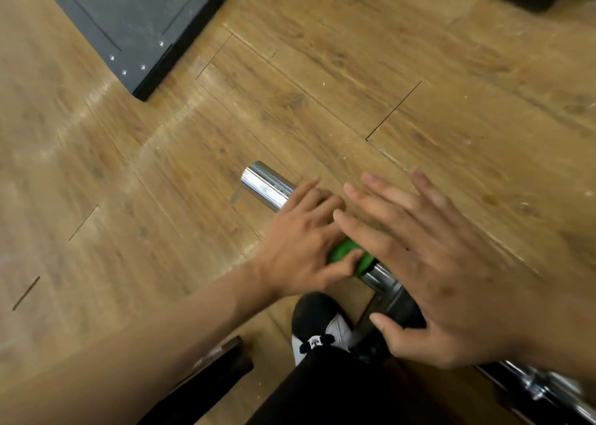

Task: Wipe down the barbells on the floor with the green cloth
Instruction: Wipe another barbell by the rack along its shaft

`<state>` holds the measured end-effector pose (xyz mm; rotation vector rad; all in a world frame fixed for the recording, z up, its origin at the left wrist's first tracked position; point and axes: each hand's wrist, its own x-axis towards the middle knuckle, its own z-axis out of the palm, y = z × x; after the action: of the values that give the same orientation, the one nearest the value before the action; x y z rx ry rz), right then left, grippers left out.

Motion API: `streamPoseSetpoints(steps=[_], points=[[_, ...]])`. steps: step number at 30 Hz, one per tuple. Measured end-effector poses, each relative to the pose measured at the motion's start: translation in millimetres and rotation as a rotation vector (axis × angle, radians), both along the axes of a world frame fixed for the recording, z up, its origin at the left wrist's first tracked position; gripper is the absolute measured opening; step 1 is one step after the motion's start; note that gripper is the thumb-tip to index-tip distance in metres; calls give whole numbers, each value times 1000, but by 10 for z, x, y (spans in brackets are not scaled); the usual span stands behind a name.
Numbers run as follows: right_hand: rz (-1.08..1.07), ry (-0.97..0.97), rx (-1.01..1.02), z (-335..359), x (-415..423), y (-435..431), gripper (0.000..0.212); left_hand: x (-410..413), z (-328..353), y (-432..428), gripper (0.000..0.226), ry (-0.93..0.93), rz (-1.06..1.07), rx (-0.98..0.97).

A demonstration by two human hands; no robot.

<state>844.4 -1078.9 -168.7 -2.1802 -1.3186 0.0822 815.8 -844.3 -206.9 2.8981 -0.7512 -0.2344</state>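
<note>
Black trouser cloth and a black-and-white shoe [319, 324] are nearest. Just beyond, the right hand [445, 282] is spread flat above the polished chrome steel barbell [267, 182] and holds nothing. The left hand [300, 247] is curled round the crumpled green cloth [342, 249], wrapping it on the bar. The bar's long axis runs away to the far left, so its bare end lies ahead of the left hand. Further are the scuffed wooden plank floor [419, 53] and a flat dark grey platform [135, 15].
</note>
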Motion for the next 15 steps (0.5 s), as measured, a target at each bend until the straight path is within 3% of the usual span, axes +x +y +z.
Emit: streamPoseSetpoints(steps=[6,11,15], points=[[-39,-24,22,-37,23,30,100,217,71,491,54,-14,252,98],[-46,-10,9,-70,112,-55,98,-19,1,-87,55,-70,114,-49],[-40,50,0,-89,214,-86,95,136,5,175,53,-71,84,14]])
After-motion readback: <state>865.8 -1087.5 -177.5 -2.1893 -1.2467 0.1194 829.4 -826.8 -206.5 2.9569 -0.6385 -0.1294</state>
